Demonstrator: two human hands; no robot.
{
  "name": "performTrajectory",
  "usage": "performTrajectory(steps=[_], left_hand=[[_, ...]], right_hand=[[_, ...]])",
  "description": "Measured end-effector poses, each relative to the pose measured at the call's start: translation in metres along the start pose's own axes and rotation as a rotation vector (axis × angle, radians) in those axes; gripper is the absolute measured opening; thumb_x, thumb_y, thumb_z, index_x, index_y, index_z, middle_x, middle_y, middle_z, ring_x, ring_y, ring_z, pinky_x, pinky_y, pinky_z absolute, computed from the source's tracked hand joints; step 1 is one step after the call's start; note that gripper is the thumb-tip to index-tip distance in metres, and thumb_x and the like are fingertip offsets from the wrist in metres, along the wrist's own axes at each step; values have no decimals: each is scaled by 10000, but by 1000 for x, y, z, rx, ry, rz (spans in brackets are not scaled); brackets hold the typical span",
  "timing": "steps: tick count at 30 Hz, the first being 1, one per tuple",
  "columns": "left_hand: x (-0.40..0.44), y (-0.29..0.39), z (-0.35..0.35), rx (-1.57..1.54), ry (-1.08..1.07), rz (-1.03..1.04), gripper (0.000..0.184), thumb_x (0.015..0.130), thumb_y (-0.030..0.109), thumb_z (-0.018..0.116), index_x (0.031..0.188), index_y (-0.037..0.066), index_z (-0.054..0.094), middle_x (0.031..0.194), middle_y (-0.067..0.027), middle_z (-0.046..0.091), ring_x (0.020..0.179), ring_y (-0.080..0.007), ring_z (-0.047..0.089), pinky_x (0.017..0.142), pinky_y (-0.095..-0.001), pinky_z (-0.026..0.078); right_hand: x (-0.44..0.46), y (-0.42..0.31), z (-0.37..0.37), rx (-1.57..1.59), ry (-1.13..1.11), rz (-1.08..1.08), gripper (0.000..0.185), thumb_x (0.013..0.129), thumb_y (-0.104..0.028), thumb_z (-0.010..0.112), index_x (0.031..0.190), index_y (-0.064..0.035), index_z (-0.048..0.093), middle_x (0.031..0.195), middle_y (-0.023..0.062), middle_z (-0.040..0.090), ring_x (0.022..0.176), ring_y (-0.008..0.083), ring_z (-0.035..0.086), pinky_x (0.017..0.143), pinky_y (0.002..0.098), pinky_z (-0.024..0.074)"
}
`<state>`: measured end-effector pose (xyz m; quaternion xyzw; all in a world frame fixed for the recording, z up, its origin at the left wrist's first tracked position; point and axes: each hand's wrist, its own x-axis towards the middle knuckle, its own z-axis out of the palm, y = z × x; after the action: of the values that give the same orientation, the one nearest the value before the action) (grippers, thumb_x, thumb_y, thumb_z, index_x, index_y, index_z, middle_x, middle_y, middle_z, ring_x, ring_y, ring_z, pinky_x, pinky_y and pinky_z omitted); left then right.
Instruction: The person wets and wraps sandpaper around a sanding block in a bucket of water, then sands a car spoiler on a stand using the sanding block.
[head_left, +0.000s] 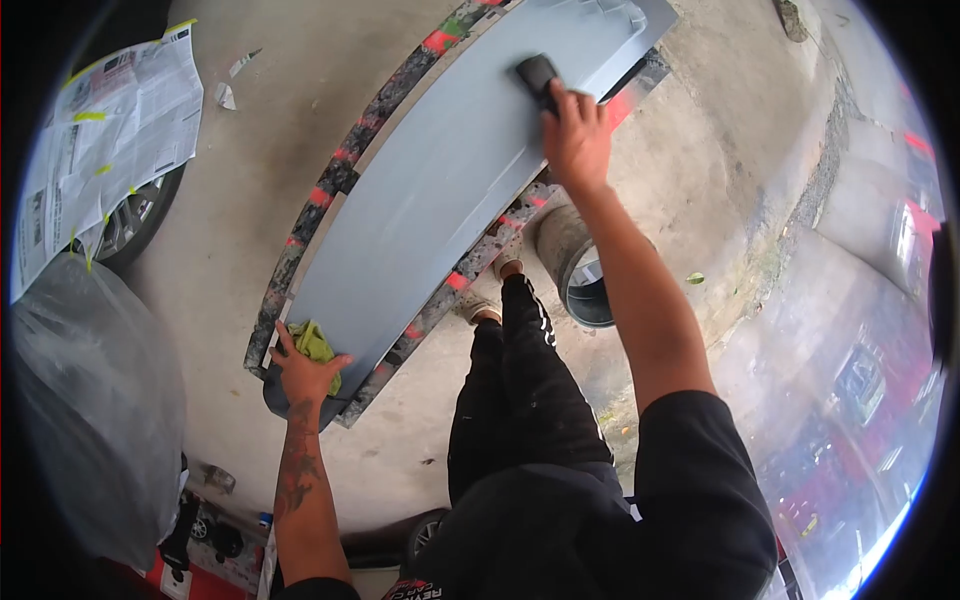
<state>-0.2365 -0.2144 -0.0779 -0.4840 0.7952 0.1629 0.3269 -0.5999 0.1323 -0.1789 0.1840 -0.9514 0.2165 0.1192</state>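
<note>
A long, curved panel with a smooth grey surface lies across a padded stand in front of me. My right hand grips a black sanding block against the upper right part of the panel; hand and block are slightly blurred. At the panel's lower left end, my left hand has its thumb and fingers round a crumpled yellow-green cloth, pressed to the surface. Part of the cloth is hidden under the palm.
The stand's frame has dark, red-spotted padding along its edges. A round bucket-like container is near my feet. Masking paper covers a vehicle above a wheel at left. Plastic sheeting hangs at lower left; more sheeting is at right.
</note>
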Motion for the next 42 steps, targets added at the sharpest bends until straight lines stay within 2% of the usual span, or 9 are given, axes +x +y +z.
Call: performTrajectory(steps=[4,8,10,16,18,25,32,38,42], left_hand=[[3,-5,3,14,12,1,1541,532,432,1024,1667,250,-1,1592,-436,127,1313,-586,504,1024,-556,531],[4,-7,8,32,56,25,1529,538,367,1030,1666,247,6,1581,-413,154,1293,-575,522,1048,-541,524],[4,-7,9,28,51,35,1527,541,351,1031,1667,241,5,1579,-401,167,1301,-570,514,1059,-545,515],[3,-1,8,35,55,8,1517,539,325,1031,1668,242,20,1587,-386,169,1312,-572,500,1062,-561,505],[2,-4,7,32,58,13,1518,536,319,1031,1668,244,22,1587,-384,171,1316,-569,498,1060,-562,506],[7,-11,13,14,74,29,1537,502,294,1034,1667,241,33,1589,-361,184,1324,-548,494,1049,-560,513],[9,-12,14,19,74,17,1536,496,270,1033,1667,228,40,1582,-347,200,1326,-536,493,1057,-559,506],[13,-19,17,19,80,35,1544,484,290,1036,1667,217,46,1587,-373,181,1342,-551,474,1069,-560,497],[11,-13,16,1,71,25,1544,482,302,1039,1665,216,51,1589,-391,163,1352,-558,463,1066,-563,501]], right_hand=[[6,-12,2,-29,-5,175,524,864,-112,740,1370,-115,605,1194,133,636,1080,347,591,936,471,487],[-75,-75,-18,127,-251,-54,620,833,-121,755,1427,-165,581,1270,82,601,1103,308,577,970,478,470],[-52,-44,-21,116,-246,-126,620,832,-120,750,1428,-167,583,1275,78,604,1103,309,574,965,466,467],[99,120,3,-203,52,207,477,910,-201,693,1379,-171,612,1233,100,656,1079,363,612,870,482,523],[99,111,4,-170,30,281,492,900,-185,702,1384,-175,613,1244,103,655,1109,358,613,889,486,523],[21,53,-25,6,-158,-91,565,864,-162,738,1412,-176,599,1236,92,633,1087,336,609,940,476,491],[138,138,17,-268,14,286,440,902,-205,692,1336,-176,623,1183,92,673,1054,367,633,857,497,528],[-5,-56,1,141,-185,-201,467,878,-124,667,1339,-201,658,1180,56,642,1035,283,602,835,438,493],[40,-5,4,85,-185,-280,455,891,-163,677,1345,-187,654,1175,54,647,1010,278,606,844,437,503]])
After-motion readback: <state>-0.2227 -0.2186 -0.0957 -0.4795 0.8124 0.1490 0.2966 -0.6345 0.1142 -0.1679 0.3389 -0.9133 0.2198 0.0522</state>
